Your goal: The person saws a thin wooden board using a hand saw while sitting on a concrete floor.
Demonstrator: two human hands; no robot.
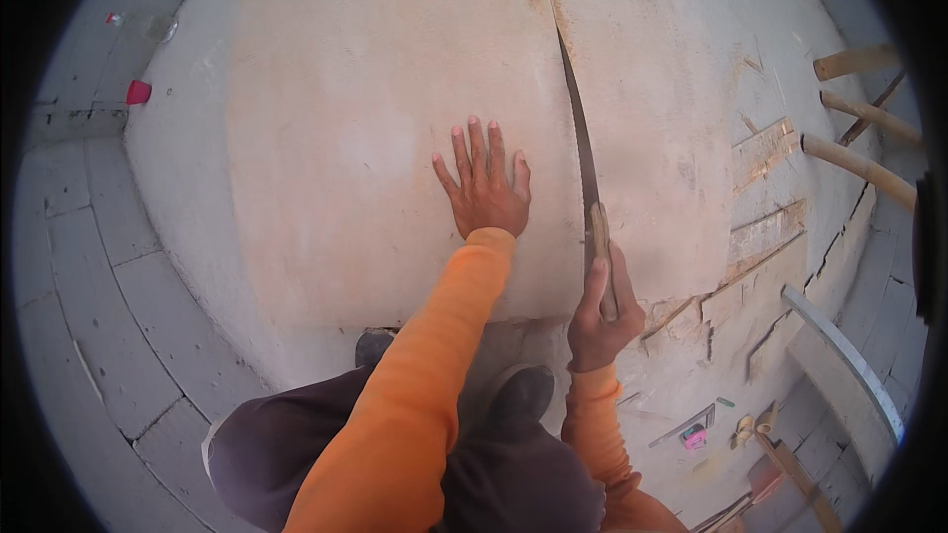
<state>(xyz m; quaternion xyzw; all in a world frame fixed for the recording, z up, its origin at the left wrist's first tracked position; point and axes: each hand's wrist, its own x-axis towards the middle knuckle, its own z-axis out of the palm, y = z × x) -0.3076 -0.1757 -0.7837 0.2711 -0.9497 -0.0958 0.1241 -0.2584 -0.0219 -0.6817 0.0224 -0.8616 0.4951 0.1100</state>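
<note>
My left hand [482,183] lies palm down on the pale board [346,69], fingers spread, left of the cut line. My right hand [604,321] is wrapped round the wooden handle of a long handsaw [583,138], whose dark, narrow blade points away from me along a line in the board. A thin line runs on beyond the blade's tip to the top of the view. Brownish marks flank that line near the top. My shoes [518,395] show below the board's near edge.
A pink cup [138,92] and clear bottle [161,29] are at the left. Wooden poles [859,173] jut in from the right, near broken board pieces [760,237]. A metal straightedge [844,345] and small pink tool [695,435] lie lower right. Grey blocks [104,316] line the left.
</note>
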